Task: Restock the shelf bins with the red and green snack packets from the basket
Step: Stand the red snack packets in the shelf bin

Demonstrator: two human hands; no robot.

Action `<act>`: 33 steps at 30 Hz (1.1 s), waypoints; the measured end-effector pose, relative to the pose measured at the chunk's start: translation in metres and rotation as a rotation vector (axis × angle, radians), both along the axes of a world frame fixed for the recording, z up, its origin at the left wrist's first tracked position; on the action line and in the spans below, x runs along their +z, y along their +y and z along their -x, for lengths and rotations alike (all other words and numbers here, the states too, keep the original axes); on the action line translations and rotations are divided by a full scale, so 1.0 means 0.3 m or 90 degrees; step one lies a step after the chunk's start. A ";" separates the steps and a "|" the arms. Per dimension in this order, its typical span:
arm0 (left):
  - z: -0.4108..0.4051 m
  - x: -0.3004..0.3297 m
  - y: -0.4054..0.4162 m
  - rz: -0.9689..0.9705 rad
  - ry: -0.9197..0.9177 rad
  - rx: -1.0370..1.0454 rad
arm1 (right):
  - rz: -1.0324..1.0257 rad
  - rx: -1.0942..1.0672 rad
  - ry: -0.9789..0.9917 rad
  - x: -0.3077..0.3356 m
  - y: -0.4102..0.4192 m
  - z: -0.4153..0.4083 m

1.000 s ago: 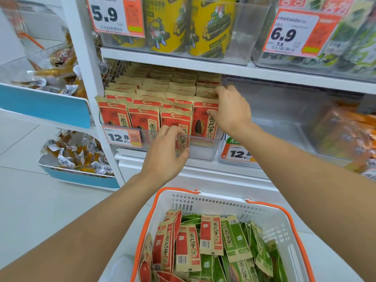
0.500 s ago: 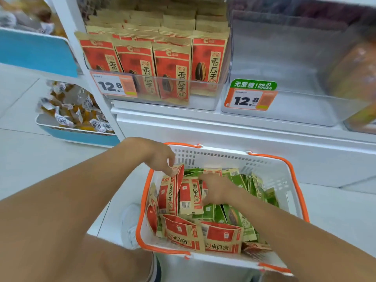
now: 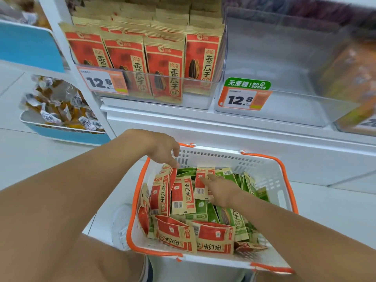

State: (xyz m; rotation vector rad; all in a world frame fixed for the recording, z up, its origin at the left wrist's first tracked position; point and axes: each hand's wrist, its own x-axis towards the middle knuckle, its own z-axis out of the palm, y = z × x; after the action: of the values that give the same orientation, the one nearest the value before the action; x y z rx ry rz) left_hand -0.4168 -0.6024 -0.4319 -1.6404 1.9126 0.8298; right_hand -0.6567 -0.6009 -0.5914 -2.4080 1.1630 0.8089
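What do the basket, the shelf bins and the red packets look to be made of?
Basket: apparently rigid white plastic, slotted walls, orange rim.
Shelf bins: clear hard plastic, probably acrylic; contents show through glossy walls.
Red packets: likely matte kraft-style paper, tan edges; lining can't be seen.

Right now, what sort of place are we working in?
Most likely a shop's snack aisle: orange-and-white 12.8 price tags clipped to clear plastic shelf bins of red sunflower-seed packets, and a white shopping basket with orange handles on the floor.
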 end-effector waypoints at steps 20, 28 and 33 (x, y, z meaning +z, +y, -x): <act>0.034 0.092 0.005 -0.239 0.514 0.384 | -0.332 -0.691 -0.788 0.677 -0.170 0.054; 0.167 0.245 -0.004 0.163 0.975 0.551 | -0.356 -0.532 -0.750 0.759 -0.059 0.047; 0.121 0.266 -0.009 0.538 0.646 0.246 | -0.054 -0.442 -0.768 0.840 -0.157 0.059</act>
State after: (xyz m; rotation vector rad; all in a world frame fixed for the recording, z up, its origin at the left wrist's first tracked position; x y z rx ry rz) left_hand -0.4530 -0.6050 -0.3520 -2.4096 2.9663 1.2734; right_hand -0.6743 -0.6480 -0.3394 -1.6344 1.1643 -0.7116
